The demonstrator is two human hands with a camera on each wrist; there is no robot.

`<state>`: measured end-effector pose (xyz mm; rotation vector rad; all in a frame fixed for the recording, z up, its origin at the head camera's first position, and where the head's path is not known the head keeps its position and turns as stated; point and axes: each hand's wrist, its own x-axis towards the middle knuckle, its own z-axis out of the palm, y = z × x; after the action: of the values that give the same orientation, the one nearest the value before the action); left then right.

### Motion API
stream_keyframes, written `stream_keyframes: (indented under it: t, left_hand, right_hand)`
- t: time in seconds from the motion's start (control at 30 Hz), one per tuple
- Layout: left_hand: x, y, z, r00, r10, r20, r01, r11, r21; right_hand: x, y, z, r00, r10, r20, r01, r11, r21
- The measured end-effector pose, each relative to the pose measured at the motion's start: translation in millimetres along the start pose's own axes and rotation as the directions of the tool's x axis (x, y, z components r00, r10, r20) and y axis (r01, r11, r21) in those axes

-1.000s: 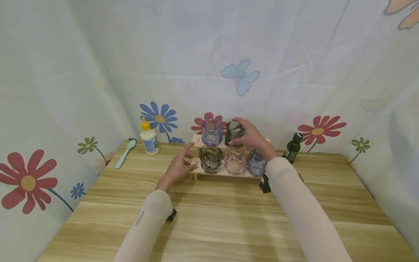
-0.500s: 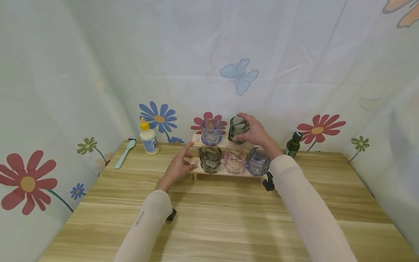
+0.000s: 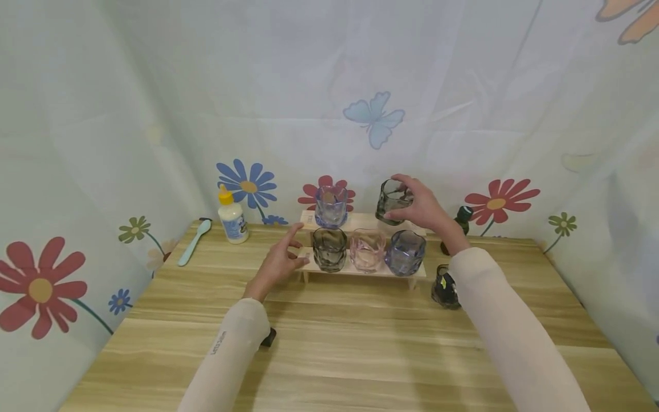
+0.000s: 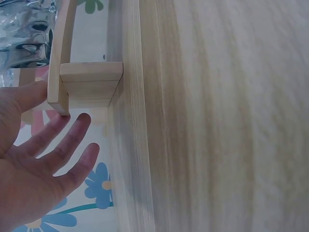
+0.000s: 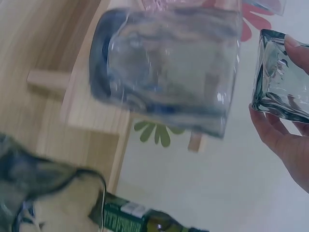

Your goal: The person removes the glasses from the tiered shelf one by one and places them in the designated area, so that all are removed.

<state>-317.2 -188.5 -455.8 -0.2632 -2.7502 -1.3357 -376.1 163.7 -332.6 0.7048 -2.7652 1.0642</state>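
My right hand (image 3: 419, 206) grips a dark grey-green glass (image 3: 389, 201) by its sides, thumb in front. The glass is tilted and raised a little over the right part of the wooden stand's (image 3: 355, 221) upper shelf. A blue-violet glass (image 3: 331, 207) sits on the left of that shelf. On the lower shelf stand a grey glass (image 3: 329, 250), a pink glass (image 3: 368, 252) and a bluish glass (image 3: 405, 253). At the stand's left end, my left hand (image 3: 277, 264) has its fingers spread, the thumb by the lower shelf board (image 4: 60, 53).
Another dark glass (image 3: 441, 286) stands on the table right of the stand, partly hidden by the right wrist's camera. Behind the right forearm is a green bottle (image 3: 463, 217). A yellow-capped bottle (image 3: 234, 220) and a pale green spoon (image 3: 194, 243) lie to the left.
My right hand has lifted the dark grey-green glass slightly and carried it rightward, away from the blue-violet glass. The left hand stays at the stand's end.
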Motion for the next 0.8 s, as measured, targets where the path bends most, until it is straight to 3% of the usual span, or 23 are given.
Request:
stream_keyframes:
  t: [0.8]
  left_hand:
    - [1.8,-0.6,0.5,1.000,-0.014,0.016,0.015,1.000,-0.023]
  right_hand:
    - [-70.1,36.3,-51.0,0.992,0.077,-0.095,-0.082,0.995,-0.058]
